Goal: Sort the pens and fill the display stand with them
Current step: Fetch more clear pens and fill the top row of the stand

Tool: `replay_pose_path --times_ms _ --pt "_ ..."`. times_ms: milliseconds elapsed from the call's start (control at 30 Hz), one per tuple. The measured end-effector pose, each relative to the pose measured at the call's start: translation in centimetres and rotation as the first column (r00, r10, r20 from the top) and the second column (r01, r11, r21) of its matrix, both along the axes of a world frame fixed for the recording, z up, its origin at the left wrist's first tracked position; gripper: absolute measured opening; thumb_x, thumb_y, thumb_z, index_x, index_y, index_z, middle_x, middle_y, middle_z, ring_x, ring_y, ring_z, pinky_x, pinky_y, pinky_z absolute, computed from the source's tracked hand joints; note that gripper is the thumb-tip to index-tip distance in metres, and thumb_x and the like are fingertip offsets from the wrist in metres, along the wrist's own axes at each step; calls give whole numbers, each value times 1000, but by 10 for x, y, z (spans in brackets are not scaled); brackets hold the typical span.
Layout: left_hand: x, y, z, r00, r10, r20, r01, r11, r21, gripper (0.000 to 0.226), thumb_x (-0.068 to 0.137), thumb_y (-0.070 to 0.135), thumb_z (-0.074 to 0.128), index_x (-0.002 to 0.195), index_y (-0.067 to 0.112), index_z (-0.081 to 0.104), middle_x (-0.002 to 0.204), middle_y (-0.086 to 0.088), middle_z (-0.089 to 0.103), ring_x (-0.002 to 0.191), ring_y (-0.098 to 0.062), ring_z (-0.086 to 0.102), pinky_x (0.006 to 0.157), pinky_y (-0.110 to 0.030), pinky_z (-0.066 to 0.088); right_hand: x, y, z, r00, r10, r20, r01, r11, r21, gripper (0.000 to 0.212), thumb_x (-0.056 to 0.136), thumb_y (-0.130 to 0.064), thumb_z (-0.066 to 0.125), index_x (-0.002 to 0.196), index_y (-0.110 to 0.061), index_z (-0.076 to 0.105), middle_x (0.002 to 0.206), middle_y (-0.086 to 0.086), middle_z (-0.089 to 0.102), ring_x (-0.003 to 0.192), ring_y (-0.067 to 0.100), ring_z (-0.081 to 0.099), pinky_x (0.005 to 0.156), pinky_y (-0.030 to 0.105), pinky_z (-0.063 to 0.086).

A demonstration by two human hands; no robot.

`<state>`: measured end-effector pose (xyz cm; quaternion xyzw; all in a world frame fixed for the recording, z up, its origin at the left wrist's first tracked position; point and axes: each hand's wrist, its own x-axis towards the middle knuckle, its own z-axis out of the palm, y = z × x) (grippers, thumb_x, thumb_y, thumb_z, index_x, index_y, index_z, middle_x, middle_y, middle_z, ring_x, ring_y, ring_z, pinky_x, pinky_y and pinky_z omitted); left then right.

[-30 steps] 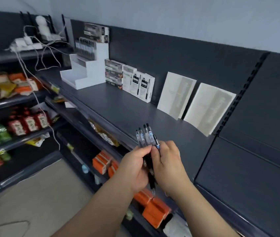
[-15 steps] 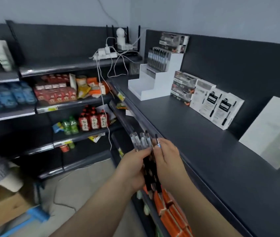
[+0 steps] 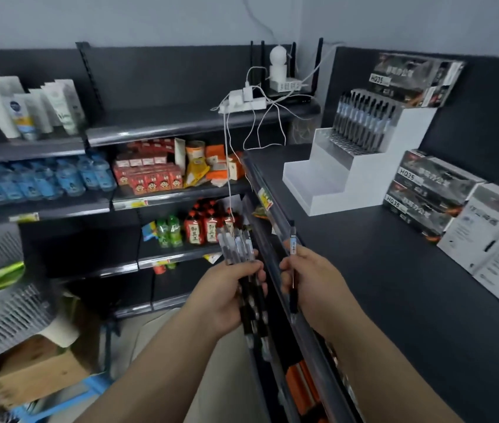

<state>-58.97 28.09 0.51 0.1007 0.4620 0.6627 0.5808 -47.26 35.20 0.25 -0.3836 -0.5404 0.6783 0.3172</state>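
Gripping a bundle of pens (image 3: 239, 254), the left hand (image 3: 226, 296) is closed around the dark barrels, clear upper ends fanned upward, lower ends sticking out below the palm. Right hand (image 3: 309, 282) is pinched shut on a single pen (image 3: 293, 248), held near upright, tip end down, just beside the bundle but apart from it. Both hands hover over the front edge of the dark shelf (image 3: 364, 270), near its corner. White stepped stand (image 3: 342, 169) sits further back on the shelf, well apart from the hands; its top tier holds a row of pens (image 3: 361, 120) standing upright, the two lower tiers look bare. A dark box (image 3: 413, 80) sits on the stand's top. Stacked dark boxes (image 3: 428, 190) lie just right of the stand, white boxes (image 3: 495, 239) beside those. Power strip (image 3: 242, 103) with white cables sits on the corner shelf behind. Left shelves carry bottles, cartons, tubes; details blurred.
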Motion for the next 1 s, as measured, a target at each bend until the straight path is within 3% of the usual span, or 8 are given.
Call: replay_pose_path --times_ms 100,233,367,500,567,667,767,1000 --pt "-24 29 0 999 -15 -33 15 1000 3 18 88 -4 53 95 8 64 66 -4 60 58 -13 58 58 -28 50 -23 30 -3 996 33 88 -40 996 74 26 96 -13 43 75 -9 58 56 2 52 57 18 47 59 34 39" --pt "-66 72 -4 998 -61 -18 60 998 -8 12 87 -2 55 98 2 60 66 -7 63 58 -15 61 55 -27 53 -58 66 -2 994 -32 103 15 987 162 29 97 -14 46 76 -10 66 62 -2 59 62 10 56 62 22 47" --pt "-119 125 -1 988 -157 9 157 988 -14 16 89 1 55 102 -3 64 70 -9 68 59 -15 65 56 -26 55 -97 105 4 984 -121 133 97 979 177 26 94 -28 53 87 -11 71 85 24 69 72 33 61 71 49 54" --pt "-159 179 9 979 -202 -5 202 979 10 16 91 1 52 83 1 65 65 -9 66 57 -16 62 64 -31 50 -125 140 18 921 -340 190 288 923 255 31 93 -25 54 68 -13 67 53 5 49 50 15 39 50 23 31" --pt "-173 205 12 975 -224 10 224 974 28 16 92 1 50 84 2 64 65 -8 66 56 -14 63 63 -30 51 -131 155 21 878 -441 186 386 882 270 29 93 -22 56 68 -11 67 44 -3 40 42 11 31 42 19 24" --pt "-181 241 7 959 -274 77 273 962 21 13 93 3 50 92 4 63 69 -7 66 62 -16 62 52 -29 54 -130 175 22 824 -547 147 499 824 268 21 89 -17 60 72 -12 71 54 1 50 49 12 39 46 20 34" --pt "-177 277 6 939 -330 94 330 944 18 14 93 3 50 93 4 64 67 -5 67 59 -13 63 59 -31 51 -121 200 32 751 -656 83 614 738 279 7 84 -10 65 85 -10 73 61 -3 62 49 4 47 53 12 44" --pt "-163 346 25 947 -315 63 310 948 68 12 91 -1 50 91 2 62 68 -9 68 59 -15 62 56 -29 54 -102 269 68 678 -734 -28 662 594 456 13 89 -15 61 98 -14 70 80 1 71 62 -1 59 62 9 49"
